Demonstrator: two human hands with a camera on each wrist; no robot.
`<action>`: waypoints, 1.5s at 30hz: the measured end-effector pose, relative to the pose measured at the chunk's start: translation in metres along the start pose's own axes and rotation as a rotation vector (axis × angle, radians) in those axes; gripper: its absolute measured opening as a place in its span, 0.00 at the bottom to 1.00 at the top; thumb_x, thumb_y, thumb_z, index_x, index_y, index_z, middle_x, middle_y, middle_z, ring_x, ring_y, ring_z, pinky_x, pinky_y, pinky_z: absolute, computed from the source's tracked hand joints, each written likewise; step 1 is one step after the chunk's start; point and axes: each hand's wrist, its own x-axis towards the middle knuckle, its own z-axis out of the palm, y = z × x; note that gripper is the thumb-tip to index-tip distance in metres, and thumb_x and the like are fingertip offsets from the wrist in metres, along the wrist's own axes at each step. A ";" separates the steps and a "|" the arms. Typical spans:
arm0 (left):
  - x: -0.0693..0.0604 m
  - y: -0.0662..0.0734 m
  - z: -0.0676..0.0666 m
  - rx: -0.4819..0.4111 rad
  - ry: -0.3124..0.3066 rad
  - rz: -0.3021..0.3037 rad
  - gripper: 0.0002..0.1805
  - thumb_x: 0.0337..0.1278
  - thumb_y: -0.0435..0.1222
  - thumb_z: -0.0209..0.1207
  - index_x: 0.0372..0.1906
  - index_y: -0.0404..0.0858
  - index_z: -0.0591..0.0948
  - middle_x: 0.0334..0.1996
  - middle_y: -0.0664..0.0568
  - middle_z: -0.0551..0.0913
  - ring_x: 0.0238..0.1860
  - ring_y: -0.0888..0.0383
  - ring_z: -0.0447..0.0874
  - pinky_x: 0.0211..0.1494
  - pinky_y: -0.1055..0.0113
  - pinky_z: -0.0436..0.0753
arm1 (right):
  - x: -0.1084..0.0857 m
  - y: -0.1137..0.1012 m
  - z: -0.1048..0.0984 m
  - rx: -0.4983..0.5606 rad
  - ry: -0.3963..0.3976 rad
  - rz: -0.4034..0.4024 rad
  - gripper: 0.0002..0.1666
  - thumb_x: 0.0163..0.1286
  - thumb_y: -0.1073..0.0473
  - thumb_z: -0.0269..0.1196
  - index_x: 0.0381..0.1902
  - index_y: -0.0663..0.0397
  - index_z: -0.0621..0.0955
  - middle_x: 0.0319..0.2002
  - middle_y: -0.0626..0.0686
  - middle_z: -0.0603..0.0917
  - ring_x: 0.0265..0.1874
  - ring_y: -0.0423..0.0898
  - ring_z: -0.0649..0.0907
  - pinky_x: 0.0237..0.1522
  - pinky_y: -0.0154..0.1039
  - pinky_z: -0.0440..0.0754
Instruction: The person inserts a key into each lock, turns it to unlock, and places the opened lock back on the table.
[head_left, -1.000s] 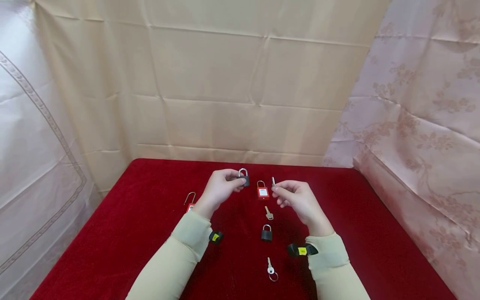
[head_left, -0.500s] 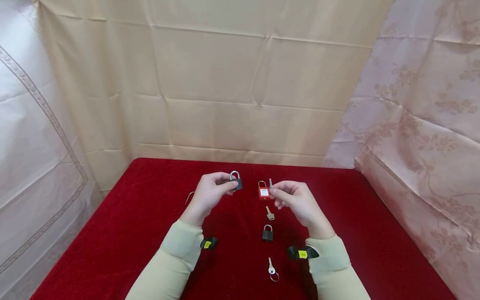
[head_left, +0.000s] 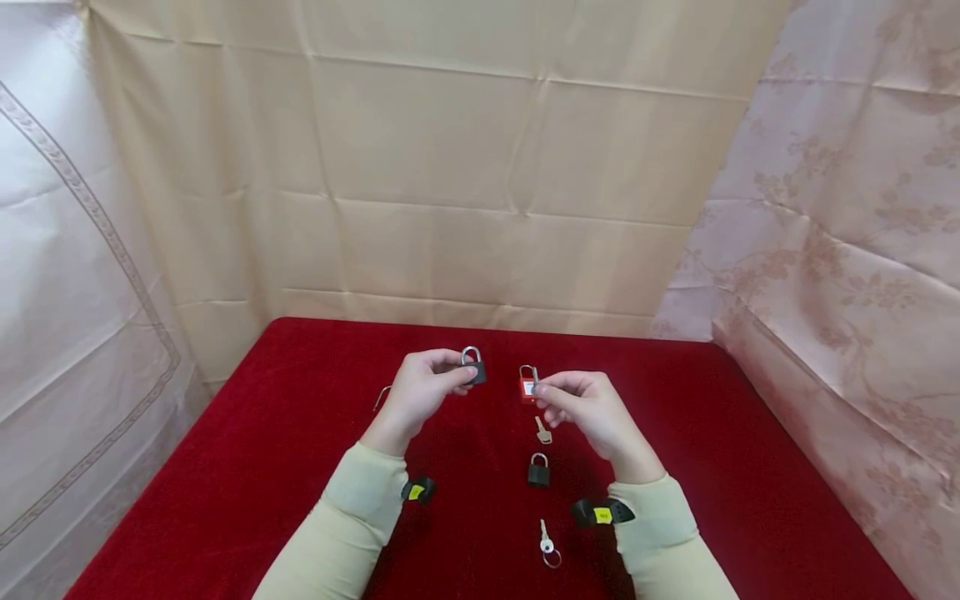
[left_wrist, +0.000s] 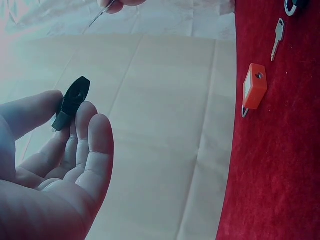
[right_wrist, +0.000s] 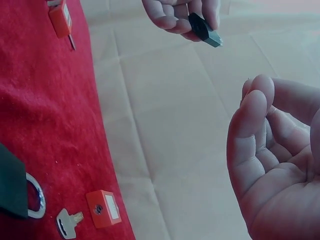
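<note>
A black padlock with its silver shackle pointing up is pinched between thumb and fingers of my left hand. The left wrist view shows the underside of that padlock, with a round keyway in it. To the right, apart from it, my right hand pinches a small key, its blade upward. In the left wrist view the key's blade points toward the padlock. My right fingertips hide most of the key in the right wrist view.
Behind the key stands a red padlock with a white label. Nearer lie a loose key, a second black padlock and a key with a ring on the red cloth. Another red padlock lies at the left.
My left hand has moved left and slightly down with the padlock. My right hand has shifted slightly left and down, and its key now overlaps the red padlock in the head view.
</note>
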 end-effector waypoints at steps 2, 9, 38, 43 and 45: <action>0.000 0.000 0.000 0.007 0.002 -0.004 0.10 0.62 0.32 0.68 0.46 0.34 0.88 0.38 0.44 0.88 0.38 0.42 0.87 0.48 0.57 0.85 | 0.000 0.001 0.002 0.011 -0.009 0.004 0.14 0.70 0.69 0.65 0.45 0.81 0.80 0.30 0.60 0.85 0.21 0.43 0.83 0.29 0.36 0.86; 0.000 -0.001 -0.001 0.050 0.011 -0.027 0.09 0.60 0.34 0.69 0.44 0.35 0.88 0.35 0.46 0.88 0.38 0.41 0.86 0.45 0.57 0.85 | 0.000 0.005 0.010 0.014 -0.054 0.021 0.13 0.70 0.68 0.65 0.46 0.78 0.82 0.32 0.60 0.86 0.24 0.44 0.84 0.30 0.37 0.86; 0.001 -0.002 -0.004 0.053 0.025 0.004 0.07 0.60 0.33 0.69 0.41 0.34 0.88 0.36 0.47 0.89 0.36 0.52 0.86 0.45 0.51 0.85 | 0.003 0.023 0.049 -0.067 -0.248 0.126 0.11 0.70 0.65 0.66 0.45 0.69 0.85 0.34 0.64 0.86 0.26 0.46 0.85 0.35 0.44 0.88; 0.000 -0.001 -0.004 0.060 0.021 -0.001 0.08 0.60 0.34 0.69 0.41 0.34 0.88 0.34 0.47 0.89 0.36 0.50 0.85 0.50 0.42 0.82 | 0.003 0.026 0.055 -0.062 -0.292 0.149 0.10 0.70 0.63 0.67 0.45 0.66 0.86 0.37 0.70 0.85 0.27 0.47 0.86 0.36 0.45 0.88; 0.000 -0.001 -0.004 0.061 0.020 -0.007 0.07 0.60 0.34 0.69 0.41 0.35 0.88 0.34 0.47 0.88 0.37 0.49 0.85 0.51 0.40 0.81 | 0.003 0.026 0.056 -0.056 -0.299 0.153 0.10 0.71 0.63 0.67 0.45 0.66 0.86 0.39 0.74 0.83 0.27 0.47 0.87 0.36 0.46 0.88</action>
